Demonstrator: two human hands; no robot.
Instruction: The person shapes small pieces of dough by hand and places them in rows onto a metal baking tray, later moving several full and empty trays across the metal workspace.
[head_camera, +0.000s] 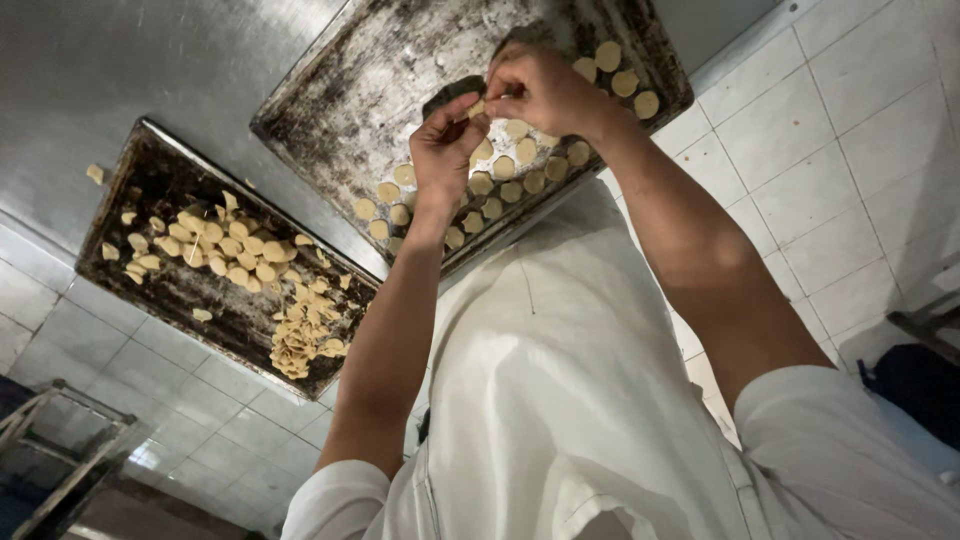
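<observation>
White apron (560, 400) fills the foreground. On the steel desk (120, 70), a left tray (150, 165) holds loose dough discs (240, 265). Left hand (445, 150) and right hand (540, 90) pinch one dough piece (478, 107) together above the right tray (400, 60), where discs lie in rows (500, 175).

From my end the baking trays (330, 110) look like blackened, crusty metal (really rough), dough pieces (505, 165) matt and smooth, the worktop (120, 70) brushed steel, the floor tiles (860, 130) glossy.
</observation>
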